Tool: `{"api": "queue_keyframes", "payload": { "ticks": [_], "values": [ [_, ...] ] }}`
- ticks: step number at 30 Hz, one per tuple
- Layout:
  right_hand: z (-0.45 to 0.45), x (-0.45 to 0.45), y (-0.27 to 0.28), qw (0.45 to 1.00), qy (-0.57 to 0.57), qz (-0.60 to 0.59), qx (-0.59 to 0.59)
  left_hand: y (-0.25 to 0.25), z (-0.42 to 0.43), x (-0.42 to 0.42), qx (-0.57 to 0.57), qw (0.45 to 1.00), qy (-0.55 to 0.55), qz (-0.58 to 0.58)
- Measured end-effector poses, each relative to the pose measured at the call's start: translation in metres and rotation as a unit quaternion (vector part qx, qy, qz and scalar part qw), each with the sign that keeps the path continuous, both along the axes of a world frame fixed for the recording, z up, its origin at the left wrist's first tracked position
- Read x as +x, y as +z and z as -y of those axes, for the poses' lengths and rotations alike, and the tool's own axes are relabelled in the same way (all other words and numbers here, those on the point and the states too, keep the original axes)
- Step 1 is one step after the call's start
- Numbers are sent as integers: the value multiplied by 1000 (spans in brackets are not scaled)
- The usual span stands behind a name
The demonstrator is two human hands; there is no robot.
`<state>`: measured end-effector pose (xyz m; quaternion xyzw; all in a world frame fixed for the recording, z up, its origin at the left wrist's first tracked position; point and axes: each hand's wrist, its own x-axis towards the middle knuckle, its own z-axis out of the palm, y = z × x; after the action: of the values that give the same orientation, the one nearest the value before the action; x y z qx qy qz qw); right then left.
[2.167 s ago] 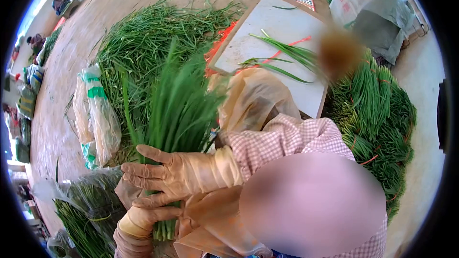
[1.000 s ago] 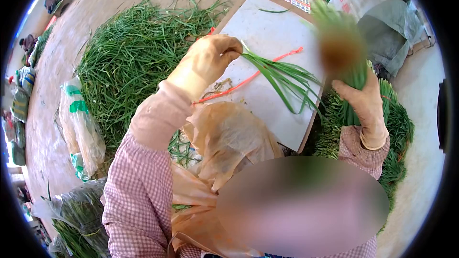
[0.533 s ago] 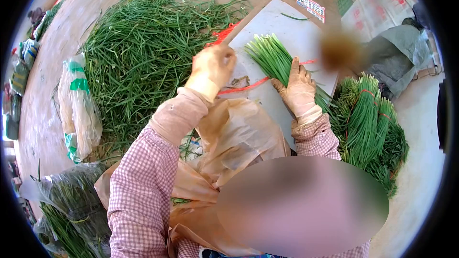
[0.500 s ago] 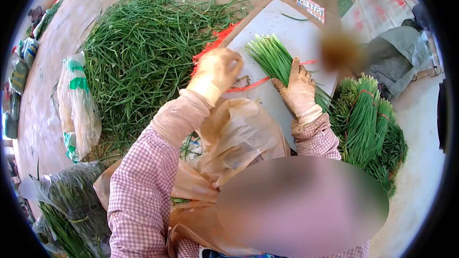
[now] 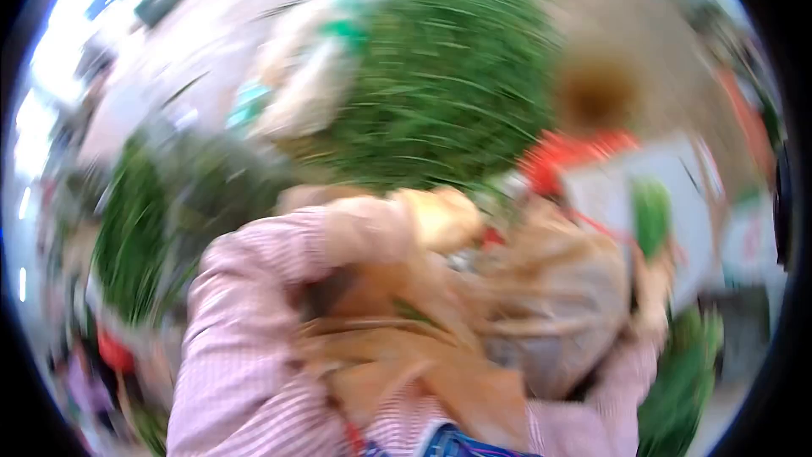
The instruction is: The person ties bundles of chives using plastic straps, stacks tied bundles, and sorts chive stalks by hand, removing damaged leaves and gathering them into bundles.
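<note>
Motion blurs the whole view. My left hand (image 5: pixel 447 218), in a pale glove, is near the middle, beside the brown plastic covering (image 5: pixel 550 288); its fingers are smeared, and anything in them cannot be made out. On the right, my right hand (image 5: pixel 655 281) is at the lower end of a bunch of green stalks (image 5: pixel 650 216) on the white board (image 5: pixel 695 228). Its fingers are too blurred to show whether they grip the bunch. Red strips (image 5: pixel 571 156) lie at the board's left edge.
A large heap of loose green leaves (image 5: pixel 448 76) covers the floor ahead. Left of it lie clear plastic bags with green bands (image 5: pixel 317 85). Wrapped greens (image 5: pixel 135 228) are at the left, more greens (image 5: pixel 681 381) at the lower right. Blurred figures (image 5: pixel 85 381) are at the lower left edge.
The view has swung left, so the heap, board and bunch appear farther right. My left hand has moved away from the board towards my body. My right hand is still by the bunch.
</note>
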<state>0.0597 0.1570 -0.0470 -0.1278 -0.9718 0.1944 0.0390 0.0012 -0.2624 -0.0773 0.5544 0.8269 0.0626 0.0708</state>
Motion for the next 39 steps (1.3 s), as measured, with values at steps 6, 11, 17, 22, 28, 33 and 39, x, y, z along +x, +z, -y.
{"api": "queue_keyframes", "payload": {
  "ticks": [6,11,17,22,28,33,39],
  "values": [
    [-54,12,21,922,-126,176,322,93,88,82,73,931,277,224],
    [69,-50,99,972,145,-113,147,122,157,160,364,816,400,206],
    [380,-64,157,793,570,-72,-200,154,266,251,521,627,574,-79],
    [593,-6,183,595,783,-112,-143,161,354,364,404,431,744,-310],
    [757,69,152,416,879,-213,-93,136,410,429,-20,536,762,-362],
    [808,94,127,435,877,-197,57,106,440,443,-69,515,733,-438],
    [816,97,139,485,860,-137,85,86,433,458,-44,485,742,-460]
  ]
}}
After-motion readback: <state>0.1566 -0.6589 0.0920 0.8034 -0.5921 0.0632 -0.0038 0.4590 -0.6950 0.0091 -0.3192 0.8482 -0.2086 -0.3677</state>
